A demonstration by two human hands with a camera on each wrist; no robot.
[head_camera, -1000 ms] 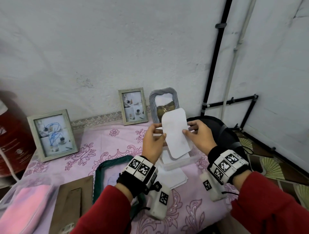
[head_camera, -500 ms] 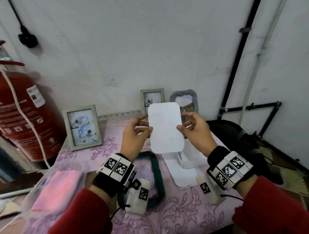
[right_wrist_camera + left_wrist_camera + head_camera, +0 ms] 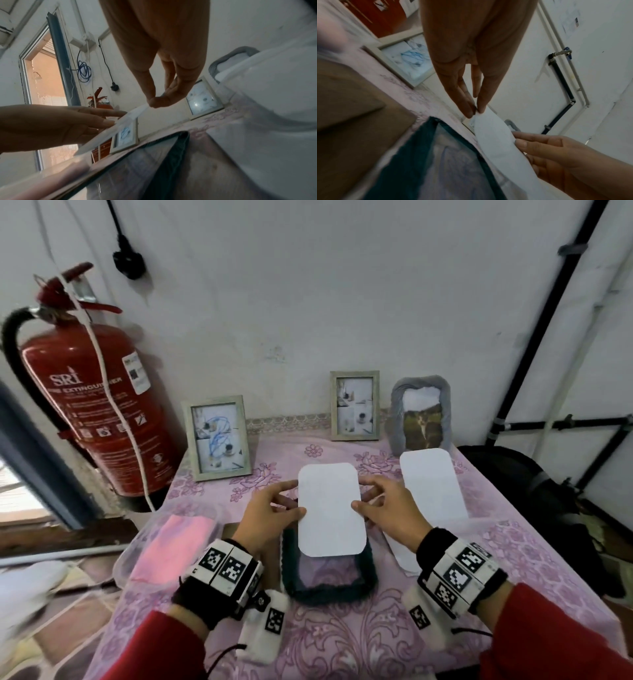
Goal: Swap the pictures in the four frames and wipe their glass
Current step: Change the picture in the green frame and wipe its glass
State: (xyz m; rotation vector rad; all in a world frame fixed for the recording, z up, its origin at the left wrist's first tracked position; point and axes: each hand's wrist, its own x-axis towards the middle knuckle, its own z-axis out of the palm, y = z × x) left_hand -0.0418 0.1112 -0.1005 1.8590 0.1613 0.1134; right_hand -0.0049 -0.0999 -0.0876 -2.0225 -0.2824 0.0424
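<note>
I had the white rounded-corner card (image 3: 329,510) pinched by its two long edges, blank side toward my head camera, held above the dark green frame (image 3: 329,583) that lay flat on the pink floral tablecloth (image 3: 534,559). My left hand (image 3: 265,520) gripped the left edge between thumb and fingertips; the left wrist view showed thumb and forefinger meeting on the card's edge. My right hand (image 3: 394,513) pinched the right edge the same way, its fingers narrow around the card.

Against the wall stood three frames: a pale wooden frame (image 3: 217,438) with a blue scribble on its picture at the left, a smaller pale frame (image 3: 354,405) in the middle, and a grey fabric-edged frame (image 3: 421,416) at the right. A second white card (image 3: 433,487) stood just in front of the grey one, beside my right hand. A brown backing board (image 3: 351,108) lay left of the green frame, next to a clear bag holding a pink cloth (image 3: 171,546). A red fire extinguisher (image 3: 92,402) stood off the table's left side.
</note>
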